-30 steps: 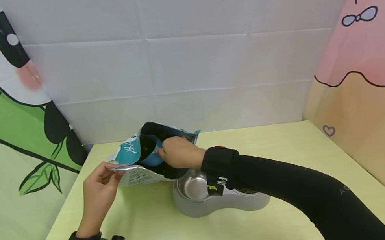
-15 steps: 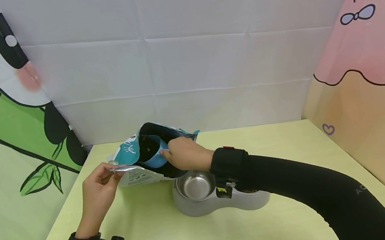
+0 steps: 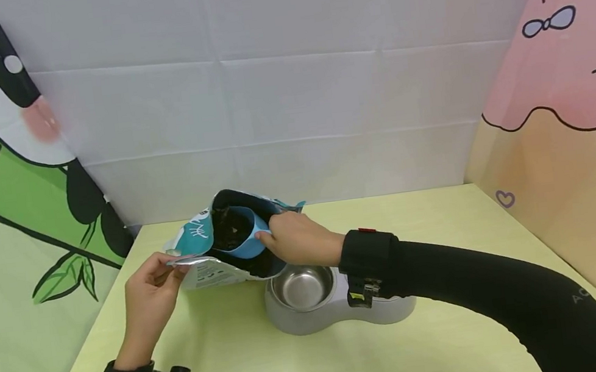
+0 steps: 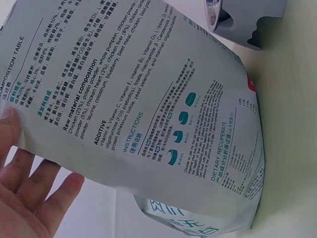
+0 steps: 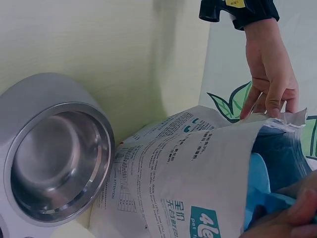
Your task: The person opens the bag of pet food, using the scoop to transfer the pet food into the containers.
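Observation:
My left hand (image 3: pixel 150 298) pinches the near left edge of an open pet food bag (image 3: pixel 197 234), teal and white with a dark inside. In the left wrist view, the thumb and fingers (image 4: pixel 62 196) hold the bag's printed white panel (image 4: pixel 148 109). A light blue scoop (image 3: pixel 250 247) sits inside the bag's mouth, dark contents showing in it. My right hand (image 3: pixel 304 237) grips the scoop's handle; in the right wrist view that handle is partly covered by my fingers. Just right of the bag stands a grey double pet bowl (image 3: pixel 295 320).
The left steel dish (image 3: pixel 303 287) shows bare metal, while my right forearm (image 3: pixel 451 267) hides most of the right one. Behind the pale yellow table (image 3: pixel 252 363) hangs a white backdrop (image 3: pixel 299 100), with cartoon-printed sheets on both sides.
My right hand and the scoop have shifted right, bringing more of the scoop into sight at the bag's mouth. The left hand has hardly moved.

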Demonstrator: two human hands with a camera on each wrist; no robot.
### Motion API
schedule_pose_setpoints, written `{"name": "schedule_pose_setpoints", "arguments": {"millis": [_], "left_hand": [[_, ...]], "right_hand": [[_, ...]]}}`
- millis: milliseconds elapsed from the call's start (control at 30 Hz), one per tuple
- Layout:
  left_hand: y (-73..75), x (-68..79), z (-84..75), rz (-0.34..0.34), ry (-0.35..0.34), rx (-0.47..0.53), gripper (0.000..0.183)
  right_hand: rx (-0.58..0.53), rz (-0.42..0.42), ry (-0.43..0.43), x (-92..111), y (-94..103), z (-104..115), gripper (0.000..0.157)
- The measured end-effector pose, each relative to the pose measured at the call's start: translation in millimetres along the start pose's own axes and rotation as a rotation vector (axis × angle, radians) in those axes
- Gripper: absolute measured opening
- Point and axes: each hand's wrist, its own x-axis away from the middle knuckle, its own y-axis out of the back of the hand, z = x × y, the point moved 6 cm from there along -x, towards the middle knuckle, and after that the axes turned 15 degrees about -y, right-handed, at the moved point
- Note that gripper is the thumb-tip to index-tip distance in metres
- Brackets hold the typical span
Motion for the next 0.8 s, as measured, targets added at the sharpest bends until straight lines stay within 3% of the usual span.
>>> {"name": "schedule_pose_setpoints", "arguments": {"millis": [800], "left_hand": [[-1.2, -1.0, -1.2, -0.009, -0.009, 0.002, 0.009]], "right_hand": [[-0.026, 0.009, -0.030, 6.2, 1.3, -10.4, 0.042]]}}
